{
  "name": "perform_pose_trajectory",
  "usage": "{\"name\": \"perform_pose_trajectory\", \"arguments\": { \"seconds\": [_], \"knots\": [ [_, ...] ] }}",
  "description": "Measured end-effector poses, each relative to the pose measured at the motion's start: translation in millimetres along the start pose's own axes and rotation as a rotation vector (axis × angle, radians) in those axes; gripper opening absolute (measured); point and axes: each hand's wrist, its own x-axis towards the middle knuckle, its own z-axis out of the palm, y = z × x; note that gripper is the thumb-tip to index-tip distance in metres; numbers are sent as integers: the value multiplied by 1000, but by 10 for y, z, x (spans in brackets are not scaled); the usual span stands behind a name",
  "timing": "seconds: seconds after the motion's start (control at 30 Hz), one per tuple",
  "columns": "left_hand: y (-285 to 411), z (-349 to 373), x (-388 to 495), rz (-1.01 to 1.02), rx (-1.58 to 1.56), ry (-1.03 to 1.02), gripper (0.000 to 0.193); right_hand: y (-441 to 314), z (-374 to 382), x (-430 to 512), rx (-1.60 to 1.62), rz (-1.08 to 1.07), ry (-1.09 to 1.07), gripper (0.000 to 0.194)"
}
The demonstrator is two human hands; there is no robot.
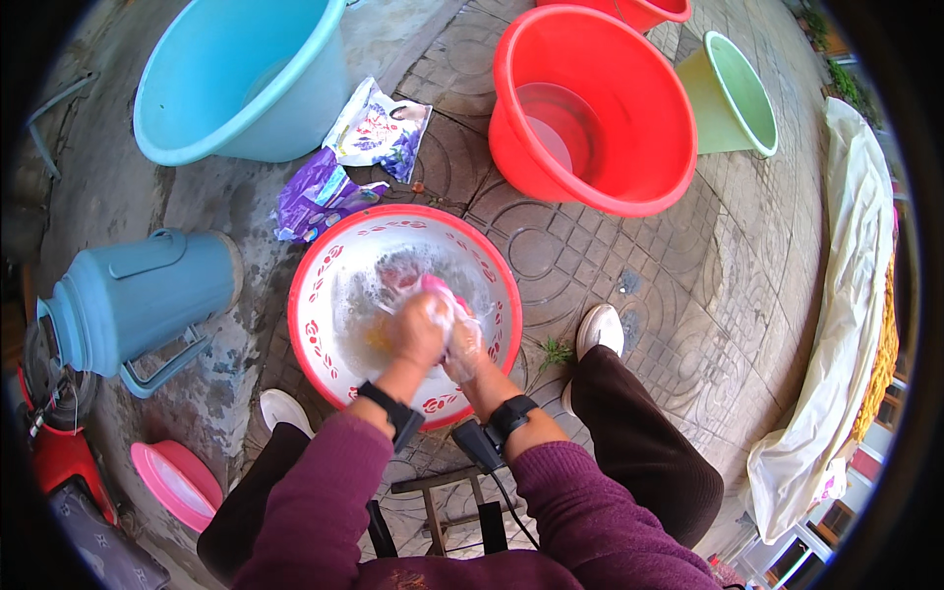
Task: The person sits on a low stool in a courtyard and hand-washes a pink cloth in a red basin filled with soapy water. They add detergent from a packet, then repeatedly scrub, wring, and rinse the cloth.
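A white enamel basin (pixel 318 287) with a red rim and red flower pattern stands on the paving between my feet. Sudsy water and submerged cloths fill its bottom; a yellowish patch and a dark reddish one show through the foam. Above the water, my left hand (pixel 419 328) and my right hand (pixel 464 341) are pressed together around a soapy pink-and-white cloth (pixel 439 289). Lather covers the fingers, and part of the cloth is hidden between them. Both wrists wear black straps with small devices.
Beyond the basin lie purple and white plastic packets (pixel 324 195). A blue tub (pixel 243 133), a red tub (pixel 627 110) and a green bucket (pixel 689 92) stand farther off. At left are a blue thermos jug (pixel 155 287) and a pink basin (pixel 177 483). A cable hangs near my right wrist.
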Motion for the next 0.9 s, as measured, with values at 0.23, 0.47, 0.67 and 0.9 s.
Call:
{"name": "perform_pose_trajectory", "arguments": {
  "seconds": [0.23,0.47,0.67,0.9],
  "knots": [
    [-92,27,-279,395,-54,14,10,-202,151,-103,349,50,-410,29],
    [-980,-381,190,-69,658,-66,13,-299,230,-196,-118,110,-120,49],
    [-1226,-125,30,103,649,189,18,-298,-52,-123,-343,35,96,62],
    [-78,62,-527,260,-231,-312,21,-295,-186,36,69,19,-98,44]
  ]
}}
